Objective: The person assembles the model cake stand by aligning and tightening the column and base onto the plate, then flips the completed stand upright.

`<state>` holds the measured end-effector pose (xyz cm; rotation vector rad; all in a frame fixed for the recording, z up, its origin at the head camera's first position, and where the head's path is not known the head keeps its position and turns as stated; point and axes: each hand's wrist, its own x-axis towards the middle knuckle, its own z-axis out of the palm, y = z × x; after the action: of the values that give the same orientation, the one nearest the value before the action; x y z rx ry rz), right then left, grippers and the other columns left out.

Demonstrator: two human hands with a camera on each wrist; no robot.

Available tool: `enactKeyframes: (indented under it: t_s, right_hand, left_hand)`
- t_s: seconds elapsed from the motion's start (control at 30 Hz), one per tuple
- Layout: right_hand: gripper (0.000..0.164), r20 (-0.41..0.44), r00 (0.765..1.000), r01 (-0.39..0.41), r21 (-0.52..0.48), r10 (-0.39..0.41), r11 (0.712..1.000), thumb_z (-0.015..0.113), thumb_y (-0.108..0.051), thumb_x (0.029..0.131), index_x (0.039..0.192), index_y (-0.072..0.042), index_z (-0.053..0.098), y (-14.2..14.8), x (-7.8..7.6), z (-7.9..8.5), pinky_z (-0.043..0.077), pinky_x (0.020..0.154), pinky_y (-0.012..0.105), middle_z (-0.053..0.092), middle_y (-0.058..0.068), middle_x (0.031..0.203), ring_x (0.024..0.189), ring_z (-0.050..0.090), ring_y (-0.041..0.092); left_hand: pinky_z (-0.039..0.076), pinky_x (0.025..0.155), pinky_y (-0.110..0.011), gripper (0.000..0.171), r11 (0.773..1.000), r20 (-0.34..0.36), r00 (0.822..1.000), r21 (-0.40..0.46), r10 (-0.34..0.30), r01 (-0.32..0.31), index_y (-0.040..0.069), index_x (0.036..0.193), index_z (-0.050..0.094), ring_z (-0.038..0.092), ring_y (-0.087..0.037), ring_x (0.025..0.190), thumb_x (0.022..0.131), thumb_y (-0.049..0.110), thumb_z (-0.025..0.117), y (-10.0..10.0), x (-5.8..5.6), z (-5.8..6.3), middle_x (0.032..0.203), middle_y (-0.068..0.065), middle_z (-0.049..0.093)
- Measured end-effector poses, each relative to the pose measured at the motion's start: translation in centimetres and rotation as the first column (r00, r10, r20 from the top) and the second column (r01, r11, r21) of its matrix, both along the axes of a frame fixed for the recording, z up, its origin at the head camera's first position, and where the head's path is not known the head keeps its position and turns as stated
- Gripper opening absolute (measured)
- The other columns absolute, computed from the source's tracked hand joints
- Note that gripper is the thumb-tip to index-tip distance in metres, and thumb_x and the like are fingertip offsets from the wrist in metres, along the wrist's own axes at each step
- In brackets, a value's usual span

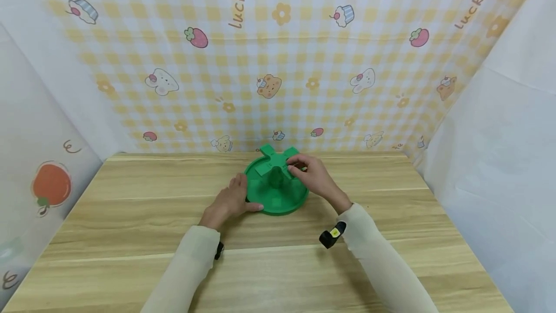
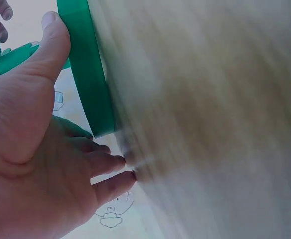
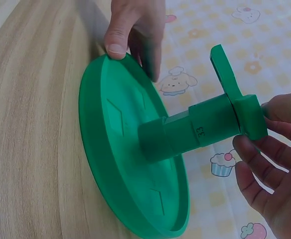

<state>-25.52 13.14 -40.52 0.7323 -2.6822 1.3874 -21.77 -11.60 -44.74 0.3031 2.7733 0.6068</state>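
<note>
A green round base (image 1: 278,210) with a raised rim sits on the table near its back edge. From its middle rises a stepped green column (image 3: 185,132), marked with dark digits. On top of the column is a green cross-shaped piece (image 1: 276,159) with flat arms. My left hand (image 1: 230,200) holds the base at its left side, thumb on the rim and fingers along the outside. With thumb and fingertips, my right hand (image 1: 315,177) pinches one arm of the cross-shaped piece. Whether that piece is fixed to the column I cannot tell.
The wooden table (image 1: 278,274) extends on both sides and toward me. Close behind the base hangs a yellow checked cloth (image 1: 278,62) with cartoon prints. White sheets (image 1: 491,124) bound the left and right sides. A dark strap device (image 1: 332,234) is at my right wrist.
</note>
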Motion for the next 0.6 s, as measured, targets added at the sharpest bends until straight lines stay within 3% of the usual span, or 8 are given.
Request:
enactKeyframes:
  t_s: [0.17, 0.3, 0.6]
  right_hand:
    - [0.016, 0.001, 1.000, -0.006, 0.000, 0.006, 1.000, 0.061, -0.012, 0.099, 0.111, -0.006, 0.070, -0.10, 0.02, 0.02, 0.055, 0.073, 0.032, 0.072, 0.009, 0.103, 0.088, 0.067, 0.022]
    - [0.017, 0.000, 1.000, -0.008, 0.003, 0.008, 1.000, 0.061, -0.012, 0.099, 0.111, -0.006, 0.070, -0.14, 0.02, 0.05, 0.055, 0.073, 0.032, 0.072, 0.009, 0.103, 0.088, 0.067, 0.022]
    - [0.016, -0.006, 1.000, -0.009, 0.016, 0.009, 1.000, 0.061, -0.012, 0.099, 0.110, -0.007, 0.071, -0.40, 0.37, 0.18, 0.055, 0.072, 0.031, 0.072, 0.008, 0.102, 0.085, 0.066, 0.020]
  left_hand:
    - [0.041, 0.103, -0.060, 0.104, 0.999, -0.105, 0.994, -0.030, 0.024, -0.027, -0.011, 0.146, 0.034, 0.047, -0.045, 0.127, 0.079, 0.054, 0.079, 0.08, -0.12, 0.11, 0.142, -0.031, 0.042]
    - [0.039, 0.104, -0.060, 0.106, 0.999, -0.115, 0.993, -0.027, 0.019, -0.022, -0.012, 0.146, 0.033, 0.043, -0.045, 0.128, 0.078, 0.055, 0.079, 0.03, -0.23, 0.28, 0.143, -0.031, 0.040]
    - [0.032, 0.110, -0.061, 0.108, 1.000, -0.058, 0.998, 0.008, -0.010, 0.011, -0.011, 0.151, 0.023, 0.033, -0.046, 0.137, 0.083, 0.053, 0.075, -0.17, -0.38, 0.09, 0.150, -0.032, 0.033]
